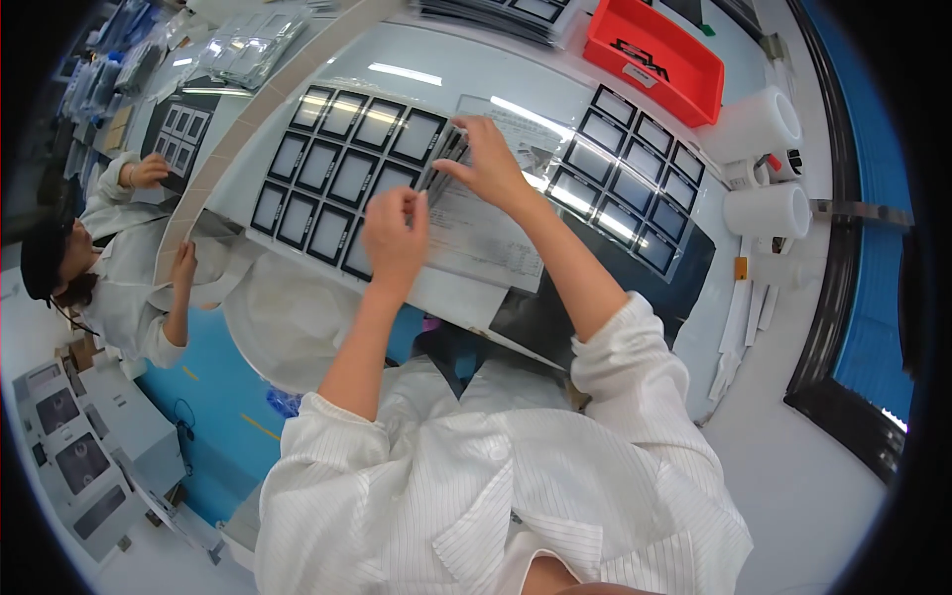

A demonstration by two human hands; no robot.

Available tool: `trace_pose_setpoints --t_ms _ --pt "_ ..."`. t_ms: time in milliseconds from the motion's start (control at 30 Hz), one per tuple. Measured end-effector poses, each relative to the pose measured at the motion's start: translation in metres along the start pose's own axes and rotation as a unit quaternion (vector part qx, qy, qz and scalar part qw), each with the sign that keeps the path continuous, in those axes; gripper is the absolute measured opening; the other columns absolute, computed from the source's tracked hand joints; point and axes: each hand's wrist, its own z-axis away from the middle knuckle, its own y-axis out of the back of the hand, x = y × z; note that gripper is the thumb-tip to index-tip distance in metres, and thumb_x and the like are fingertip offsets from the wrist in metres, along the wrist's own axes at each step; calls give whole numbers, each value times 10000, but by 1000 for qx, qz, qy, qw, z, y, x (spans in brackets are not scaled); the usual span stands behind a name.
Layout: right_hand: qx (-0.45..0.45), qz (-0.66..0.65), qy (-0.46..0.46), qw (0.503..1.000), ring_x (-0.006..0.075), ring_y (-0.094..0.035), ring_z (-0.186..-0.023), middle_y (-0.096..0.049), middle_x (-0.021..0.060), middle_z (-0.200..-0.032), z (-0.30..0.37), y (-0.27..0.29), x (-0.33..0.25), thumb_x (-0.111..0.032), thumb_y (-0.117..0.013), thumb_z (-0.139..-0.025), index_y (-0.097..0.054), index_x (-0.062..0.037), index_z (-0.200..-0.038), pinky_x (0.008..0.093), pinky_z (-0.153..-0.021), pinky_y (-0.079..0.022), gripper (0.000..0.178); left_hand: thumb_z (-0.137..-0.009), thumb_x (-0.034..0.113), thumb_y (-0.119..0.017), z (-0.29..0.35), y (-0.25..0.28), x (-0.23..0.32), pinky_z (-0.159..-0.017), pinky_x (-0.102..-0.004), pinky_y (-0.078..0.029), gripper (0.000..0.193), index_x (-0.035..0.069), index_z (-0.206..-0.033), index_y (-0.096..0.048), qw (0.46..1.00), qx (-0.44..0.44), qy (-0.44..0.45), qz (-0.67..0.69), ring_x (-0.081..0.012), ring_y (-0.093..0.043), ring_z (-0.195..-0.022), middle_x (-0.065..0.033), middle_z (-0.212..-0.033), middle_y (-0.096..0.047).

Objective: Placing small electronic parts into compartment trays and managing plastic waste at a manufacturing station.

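Note:
My right hand [488, 167] is over the middle of the table, thumb and fingers curved around the edges of a thin dark-edged piece [450, 159] seen almost edge-on. To its left and nearer me, my left hand [395, 230] is closed, fingertips pinched together; whatever they hold is too small or blurred to tell. Beneath the left hand lies a clear sheet of black-framed rectangular panels [319, 167], set in rows. Under my right wrist is a printed paper sheet [481, 238] with a clear cover. Another panel sheet [632, 183] rests to the right, partly on a black mat [684, 283].
At the far right stands a red bin [659, 59] with black pieces inside. White rolls [764, 210] sit along the right edge. A beige curved strip [223, 134] divides off the left side, where a co-worker [129, 268] handles a small panel sheet [181, 137].

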Motion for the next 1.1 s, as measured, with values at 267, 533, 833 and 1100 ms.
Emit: trace_pose_setpoints --t_ms 267,533,833,1100 --pt "-4 143 -145 979 349 -508 -1046 -528 218 -1095 -39 -32 -20 -405 -829 -622 -476 56 -1130 395 -882 -447 772 -854 157 -658 15 13 -51 -486 -250 -355 229 16 -708 -551 988 32 73 136 -87 -419 -522 -15 -608 -485" --pt "-32 279 -167 945 310 -570 -952 -559 235 -1013 -71 -22 -46 -373 -860 -585 -463 89 -1078 393 -797 -485 784 -845 173 -665 8 19 -51 -481 -286 -353 251 23 -682 -547 984 40 68 159 -119 -432 -513 -30 -594 -478" --pt "43 -284 -239 928 211 -672 -731 -657 151 -898 -9 88 -107 -121 -632 -862 -432 -2 -1262 286 -619 -557 463 -677 314 -661 120 104 0 -463 -372 -405 308 71 -537 -533 903 -261 -321 112 -292 -517 -496 -98 -528 -497" --pt "47 -197 -446 872 64 -585 -656 -622 20 -819 189 225 -63 -172 -623 -887 -453 -70 -1285 181 -533 -418 445 -905 53 -557 180 90 2 -862 -328 -498 232 -42 -1117 -544 633 -402 277 601 -231 -632 -953 -162 -1077 -625"
